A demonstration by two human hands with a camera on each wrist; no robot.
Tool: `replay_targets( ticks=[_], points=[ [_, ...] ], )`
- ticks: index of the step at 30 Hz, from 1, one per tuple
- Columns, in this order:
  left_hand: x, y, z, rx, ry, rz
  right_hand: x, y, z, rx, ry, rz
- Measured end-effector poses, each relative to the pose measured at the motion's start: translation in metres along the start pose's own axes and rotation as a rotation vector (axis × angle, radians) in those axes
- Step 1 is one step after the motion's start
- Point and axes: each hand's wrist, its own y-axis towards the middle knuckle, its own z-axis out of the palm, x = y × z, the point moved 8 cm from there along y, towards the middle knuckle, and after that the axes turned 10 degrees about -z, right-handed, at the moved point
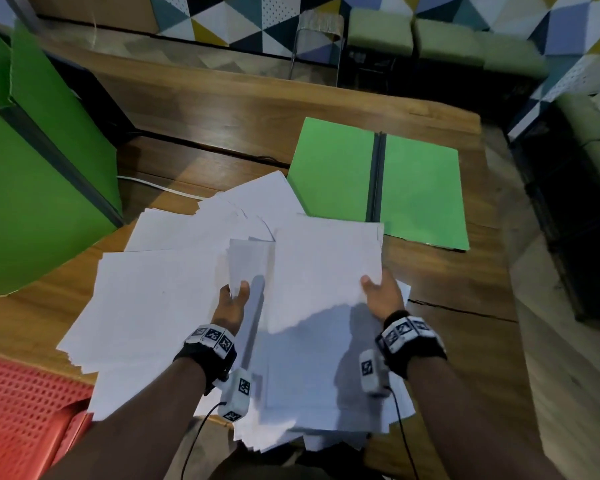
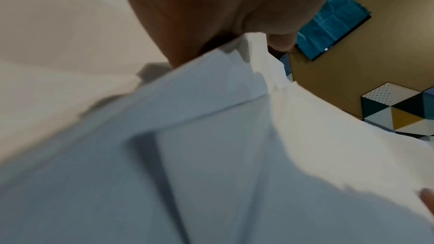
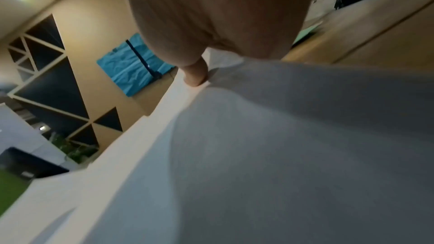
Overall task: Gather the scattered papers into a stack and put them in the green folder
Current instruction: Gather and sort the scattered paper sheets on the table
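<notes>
Many white papers [image 1: 160, 296] lie fanned across the wooden table [image 1: 222, 109] in the head view. My left hand [image 1: 234, 297] pinches a small bunch of sheets [image 1: 246, 261] near the middle, thumb on top. My right hand [image 1: 378, 294] grips the right edge of a larger lifted bunch [image 1: 326, 271], thumb over it. The green folder [image 1: 378, 181] lies open flat behind the papers, dark spine in its centre. In the wrist views white paper [image 2: 211, 155] and paper [image 3: 281, 155] fill the frame under each thumb.
A second green folder [image 1: 42, 174] stands propped at the left. A red perforated chair seat [image 1: 25, 410] sits at bottom left. A white cable [image 1: 160, 187] runs over the table behind the papers. Green cushioned seats [image 1: 430, 39] stand beyond the table's far edge.
</notes>
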Motion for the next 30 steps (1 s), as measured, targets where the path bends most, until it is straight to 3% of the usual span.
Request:
replay_targets(
  ticks=[2, 7, 13, 18, 24, 27, 30],
  points=[
    [-0.001, -0.002, 0.000, 0.013, -0.006, 0.042, -0.003, -0.003, 0.020, 0.017, -0.063, -0.006],
    [-0.001, 0.000, -0.003, 0.048, 0.043, 0.076, 0.001, 0.006, 0.054, 0.249, -0.257, -0.063],
    [-0.011, 0.006, -0.005, 0.033, -0.029, 0.078, 0.002, 0.006, 0.067, 0.338, -0.247, -0.067],
    [-0.039, 0.014, -0.014, 0.031, -0.171, 0.162, -0.005, 0.001, 0.063, 0.258, -0.091, -0.071],
    [-0.078, 0.027, -0.027, -0.087, -0.036, 0.211, -0.005, 0.011, 0.049, 0.250, -0.166, -0.123],
    [-0.087, 0.040, -0.025, -0.135, 0.046, 0.173, 0.001, 0.017, 0.051, 0.286, -0.198, -0.132],
    [-0.086, 0.047, -0.024, -0.182, -0.019, 0.089, 0.004, 0.019, 0.053, 0.292, -0.211, -0.124]
  ],
)
